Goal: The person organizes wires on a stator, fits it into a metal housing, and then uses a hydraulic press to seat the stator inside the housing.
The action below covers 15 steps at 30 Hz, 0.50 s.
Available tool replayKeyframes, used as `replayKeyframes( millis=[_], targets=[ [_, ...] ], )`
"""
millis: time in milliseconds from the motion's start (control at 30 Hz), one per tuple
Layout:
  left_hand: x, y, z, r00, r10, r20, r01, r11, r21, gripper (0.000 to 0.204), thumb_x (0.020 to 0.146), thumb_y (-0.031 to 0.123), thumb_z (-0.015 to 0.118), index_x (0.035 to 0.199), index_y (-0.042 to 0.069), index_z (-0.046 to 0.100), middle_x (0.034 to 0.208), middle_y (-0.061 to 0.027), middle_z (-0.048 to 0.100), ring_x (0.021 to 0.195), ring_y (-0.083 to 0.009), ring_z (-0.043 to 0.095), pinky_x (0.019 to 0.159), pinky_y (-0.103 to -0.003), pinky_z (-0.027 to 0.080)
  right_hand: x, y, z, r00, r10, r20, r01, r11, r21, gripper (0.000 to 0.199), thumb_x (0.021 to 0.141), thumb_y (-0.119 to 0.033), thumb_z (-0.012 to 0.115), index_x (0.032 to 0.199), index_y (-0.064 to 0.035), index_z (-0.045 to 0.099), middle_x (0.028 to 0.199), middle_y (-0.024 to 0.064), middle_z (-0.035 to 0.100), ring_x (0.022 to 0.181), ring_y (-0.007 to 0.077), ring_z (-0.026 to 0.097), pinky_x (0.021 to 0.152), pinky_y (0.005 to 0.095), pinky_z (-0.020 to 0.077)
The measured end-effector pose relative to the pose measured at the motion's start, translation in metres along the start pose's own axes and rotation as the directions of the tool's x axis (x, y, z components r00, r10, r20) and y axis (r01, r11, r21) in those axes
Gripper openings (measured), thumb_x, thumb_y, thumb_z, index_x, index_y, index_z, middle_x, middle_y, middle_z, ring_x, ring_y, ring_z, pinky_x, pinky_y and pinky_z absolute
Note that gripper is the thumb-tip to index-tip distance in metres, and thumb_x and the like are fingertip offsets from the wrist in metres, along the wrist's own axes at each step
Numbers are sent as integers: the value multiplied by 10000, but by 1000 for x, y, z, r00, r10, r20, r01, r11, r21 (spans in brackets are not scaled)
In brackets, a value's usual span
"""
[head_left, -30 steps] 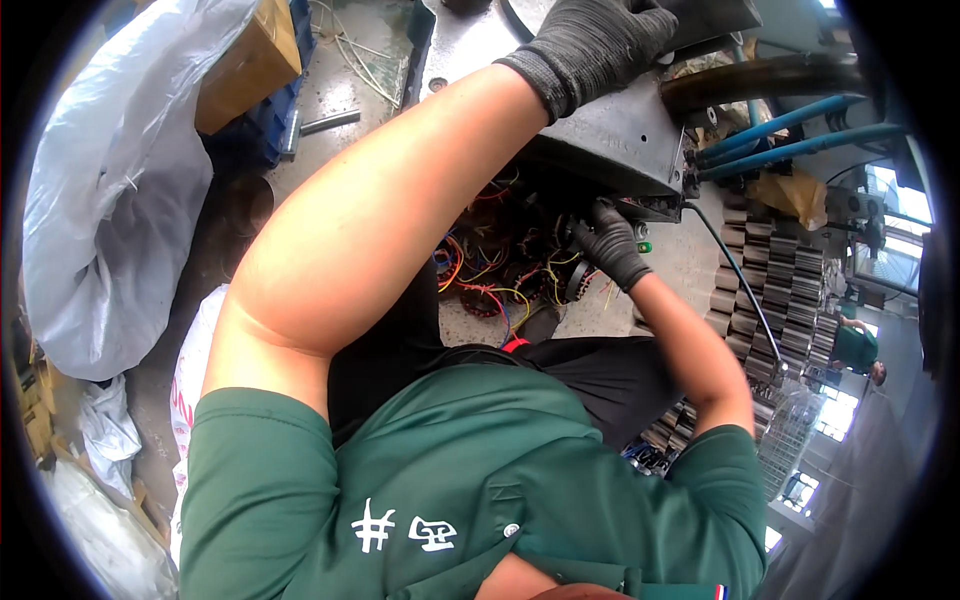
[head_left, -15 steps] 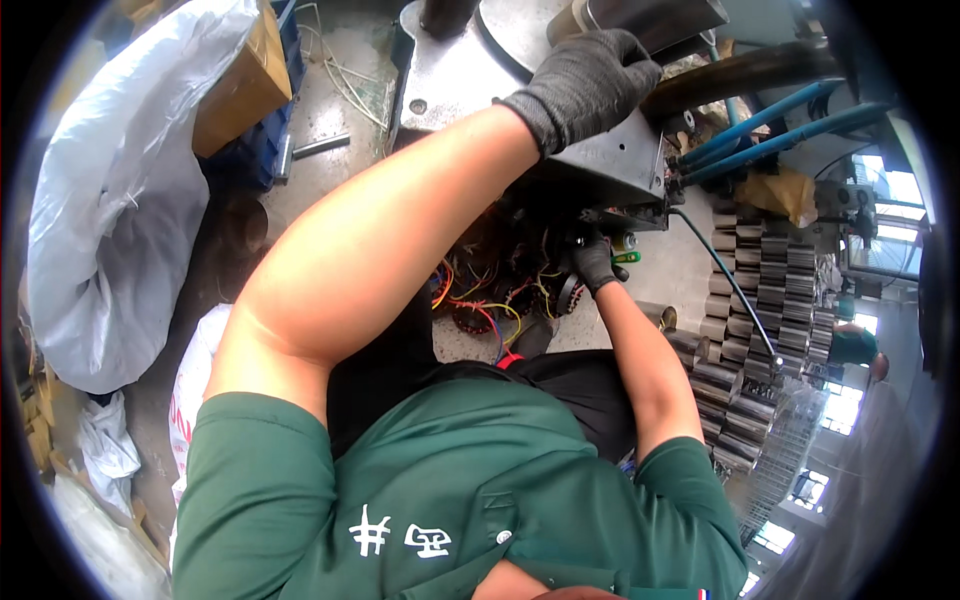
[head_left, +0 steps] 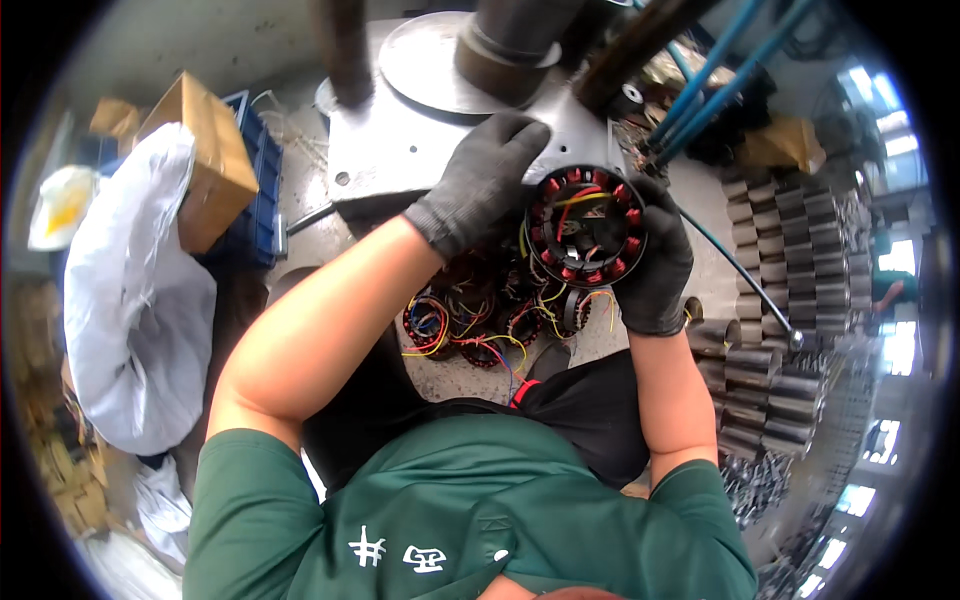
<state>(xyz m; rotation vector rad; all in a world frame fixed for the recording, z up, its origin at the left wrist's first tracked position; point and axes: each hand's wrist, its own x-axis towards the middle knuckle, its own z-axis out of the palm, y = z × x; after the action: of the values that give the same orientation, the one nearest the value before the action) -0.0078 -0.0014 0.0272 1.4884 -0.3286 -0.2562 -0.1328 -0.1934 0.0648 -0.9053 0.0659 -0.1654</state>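
A ring-shaped motor stator (head_left: 633,240) with red copper coils is held up in front of the metal machine. My right hand (head_left: 660,265), in a dark grey glove, is closed around its right rim. Red and yellow wires cross the ring's centre. By the stator's upper left side is my left hand (head_left: 485,185), gloved the same way, its fingers curled together. Its fingertips are hidden, so I cannot tell whether it grips anything. Beneath my hands, several more stators (head_left: 482,350) with coloured leads lie between my legs.
Ahead stands the machine's flat metal plate (head_left: 385,150) with a round disc and thick column (head_left: 515,45). Metal cylinders (head_left: 765,385) are stacked at the right, near a thin rod (head_left: 745,280). A cardboard box (head_left: 215,180), blue crate (head_left: 262,180) and white sack (head_left: 140,300) stand left.
My right hand has come up from below the machine, now with a stator in it. My left hand has left the metal cylinder and moved down and left, towards the stator.
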Motion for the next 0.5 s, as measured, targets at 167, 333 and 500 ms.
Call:
replayKeyframes(
  millis=[167,333,500],
  targets=[
    [-44,12,40,861,-85,502,408,704,-581,781,1052,672,439,1476,22,525,1374,-156,648,1232,-204,643,1049,-372,546,15,-8,-34,992,-93,84,66,957,284,384,884,-142,575,1222,20,660,1023,146,719,859,238,707,626,363,598],
    [-49,14,49,881,-83,465,402,649,-646,794,1072,680,351,1483,26,534,1381,-137,653,1262,-197,633,1119,-364,508,16,-2,-26,980,-71,-187,118,960,254,370,965,-278,583,1188,-2,685,954,106,733,796,223,707,633,360,597],
    [-46,1,54,902,-119,416,368,717,-592,865,1019,692,485,1514,-17,459,1416,-189,624,1289,-273,625,1133,-434,497,22,3,-47,997,-82,-5,81,979,186,491,1022,-489,587,1142,-27,702,904,75,732,722,202,685,651,337,586]
  ],
)
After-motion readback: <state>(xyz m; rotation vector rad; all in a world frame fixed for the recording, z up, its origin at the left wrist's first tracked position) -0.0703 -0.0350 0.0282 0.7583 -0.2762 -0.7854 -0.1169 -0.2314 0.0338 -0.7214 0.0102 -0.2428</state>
